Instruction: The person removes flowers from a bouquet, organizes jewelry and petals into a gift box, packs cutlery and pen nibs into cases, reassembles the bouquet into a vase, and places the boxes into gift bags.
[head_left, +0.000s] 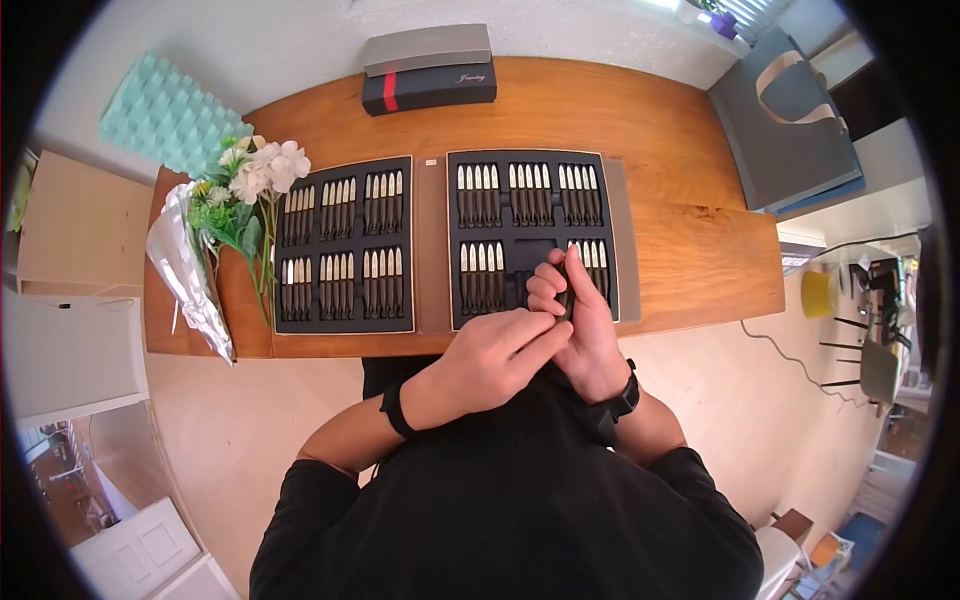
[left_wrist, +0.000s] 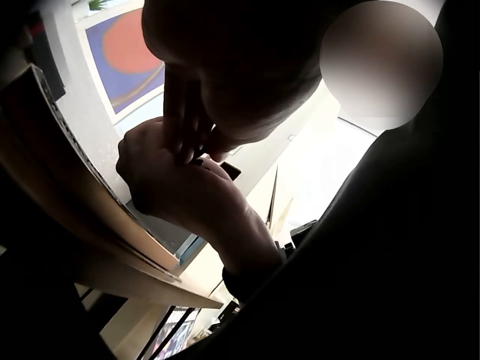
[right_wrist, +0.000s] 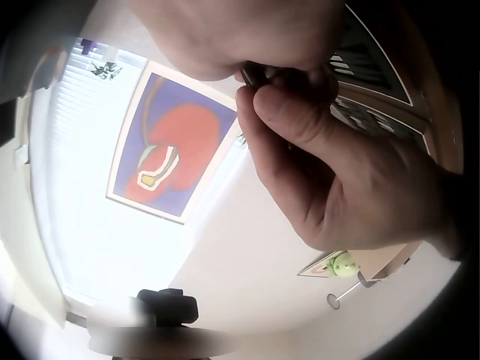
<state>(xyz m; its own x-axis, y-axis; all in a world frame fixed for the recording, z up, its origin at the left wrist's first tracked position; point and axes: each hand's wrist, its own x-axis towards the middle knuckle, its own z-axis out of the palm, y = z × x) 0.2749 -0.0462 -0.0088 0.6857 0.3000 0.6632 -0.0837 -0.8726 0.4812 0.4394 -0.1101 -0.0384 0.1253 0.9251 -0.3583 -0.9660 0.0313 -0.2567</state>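
My right hand (head_left: 588,335) is upright with its thumb raised and its fingers curled round a slim dark stick-like piece (right_wrist: 253,73). My left hand (head_left: 500,355) reaches across, and its thumb and fingertips pinch the lower end of that piece. Most of the piece is hidden by the fingers, and I cannot tell its kind. Just beyond the hands lies the right half of an open case (head_left: 627,230), holding rows of slim black pieces with silvery pointed tops (head_left: 482,275). Its lower middle compartment (head_left: 535,250) shows bare dark lining, partly covered by the right hand.
The case's left half (head_left: 345,248) holds similar rows. White flowers (head_left: 270,170) and a foil wrap (head_left: 190,265) lie left of it. A black and grey box (head_left: 430,90) stands at the back of the wooden table (head_left: 700,270). A grey bag (head_left: 785,130) is at the right.
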